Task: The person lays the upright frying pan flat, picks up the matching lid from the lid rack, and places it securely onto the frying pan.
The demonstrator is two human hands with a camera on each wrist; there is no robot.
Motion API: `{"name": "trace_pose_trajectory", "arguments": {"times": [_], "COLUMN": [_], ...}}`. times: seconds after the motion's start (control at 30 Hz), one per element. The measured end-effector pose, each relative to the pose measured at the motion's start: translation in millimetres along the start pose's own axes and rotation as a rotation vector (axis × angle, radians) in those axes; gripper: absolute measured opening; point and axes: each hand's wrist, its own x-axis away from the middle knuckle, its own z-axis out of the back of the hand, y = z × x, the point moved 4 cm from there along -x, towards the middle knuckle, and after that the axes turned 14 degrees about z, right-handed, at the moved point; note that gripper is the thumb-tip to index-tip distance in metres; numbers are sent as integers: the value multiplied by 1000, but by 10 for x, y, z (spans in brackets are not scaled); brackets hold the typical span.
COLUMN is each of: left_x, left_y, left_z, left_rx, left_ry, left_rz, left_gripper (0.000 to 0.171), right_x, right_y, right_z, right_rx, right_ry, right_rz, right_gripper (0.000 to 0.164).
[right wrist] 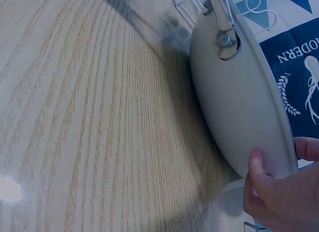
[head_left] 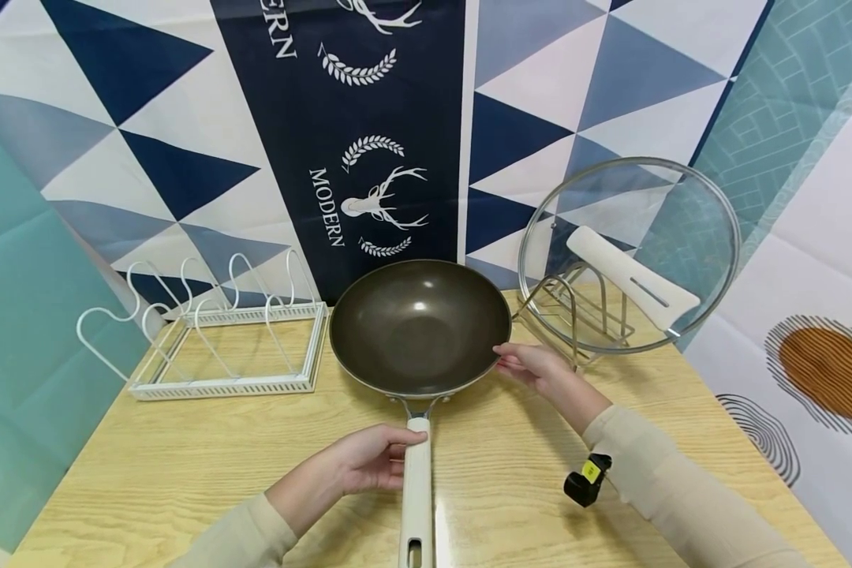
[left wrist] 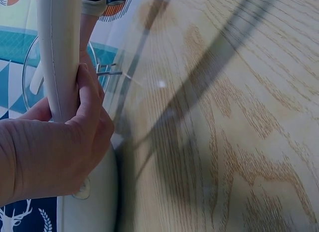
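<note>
A wok (head_left: 420, 327) with a dark inside and a pale outside sits near the back of the wooden table, its cream handle (head_left: 416, 497) pointing toward me. My left hand (head_left: 372, 457) grips that handle close to the pan, thumb on top; in the left wrist view the fingers (left wrist: 88, 100) wrap round it. At the wok's right rim my right hand (head_left: 528, 367) pinches the edge. The right wrist view shows the thumb inside the rim or over it, and the fingers (right wrist: 256, 167) against the pale outer wall (right wrist: 234, 97).
Left of the wok stands a white wire rack (head_left: 220, 386) with looped dividers. On the right, a glass lid (head_left: 710, 237) with a cream handle leans in a metal wire stand (head_left: 575, 315). A patterned backdrop (head_left: 390, 158) rises behind the wooden table (head_left: 255, 465).
</note>
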Motion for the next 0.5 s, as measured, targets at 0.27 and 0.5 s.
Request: {"name": "trace_pose_trajectory", "arguments": {"times": [0.27, 0.5], "left_x": [6, 17], "left_y": [-18, -26], "left_z": [22, 37], "left_rx": [-2, -5], "left_ry": [-8, -12], "left_rz": [-6, -10], "left_gripper": [11, 10], "right_x": [-8, -14], "right_y": [19, 19], "right_z": [8, 7], "right_rx": [-17, -11], "right_ry": [-19, -26], "right_rz": [-1, 2], "right_gripper": [8, 6]}}
